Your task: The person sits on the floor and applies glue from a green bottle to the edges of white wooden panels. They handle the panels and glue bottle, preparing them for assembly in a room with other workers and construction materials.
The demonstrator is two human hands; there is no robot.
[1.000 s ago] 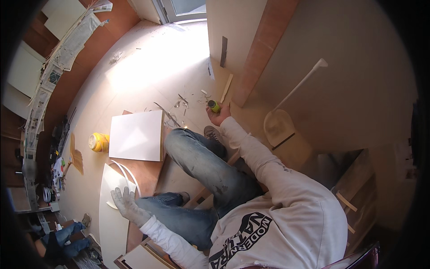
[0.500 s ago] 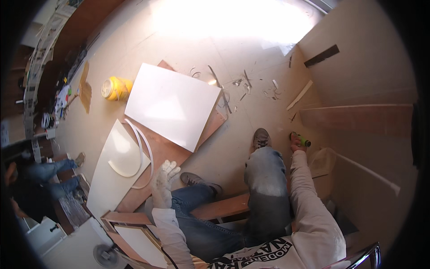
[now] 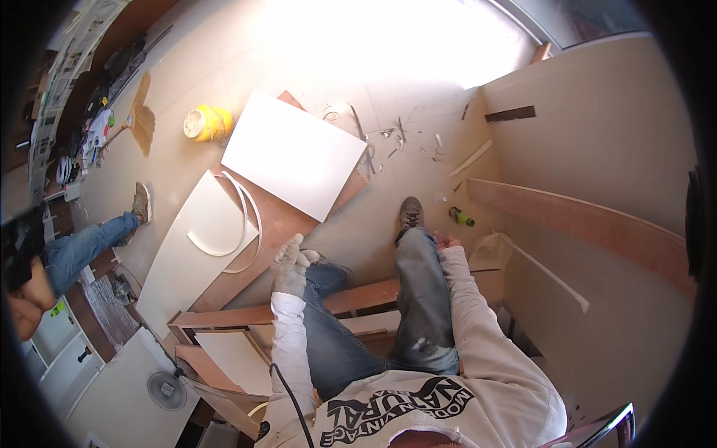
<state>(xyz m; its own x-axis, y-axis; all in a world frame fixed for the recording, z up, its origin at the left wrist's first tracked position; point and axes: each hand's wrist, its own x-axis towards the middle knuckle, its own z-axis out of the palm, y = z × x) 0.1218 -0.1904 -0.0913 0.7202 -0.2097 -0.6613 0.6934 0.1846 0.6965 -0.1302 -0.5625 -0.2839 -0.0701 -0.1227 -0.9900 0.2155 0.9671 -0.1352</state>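
The person sits low on a wooden frame (image 3: 351, 299), legs in jeans stretched out over the floor (image 3: 418, 172); the left hand (image 3: 289, 263) wears a pale work glove and hangs above the left knee, fingers (image 3: 293, 243) loosely spread and gripping nothing, just beside the edge of a brown board (image 3: 280, 224); the right hand (image 3: 447, 240) is bare, palm up and empty, fingers uncurled, resting by the right knee; a small green tool (image 3: 461, 217) lies on the floor just beyond that hand, near but not touching it, between the right shoe (image 3: 409, 214) and a long reddish plank (image 3: 582, 224) that leans along the beige wall panel (image 3: 597, 149).

A white square panel (image 3: 295, 155) lies on the brown board, well ahead of both hands; a curved white strip (image 3: 239, 224) rests on a second white sheet (image 3: 190, 257) to its left; a yellow tin (image 3: 207, 123) lies on its side on the floor past the panel; scraps and offcuts (image 3: 396, 138) litter the floor toward the bright window patch; another person's leg (image 3: 89, 243) in jeans reaches in from the left edge.
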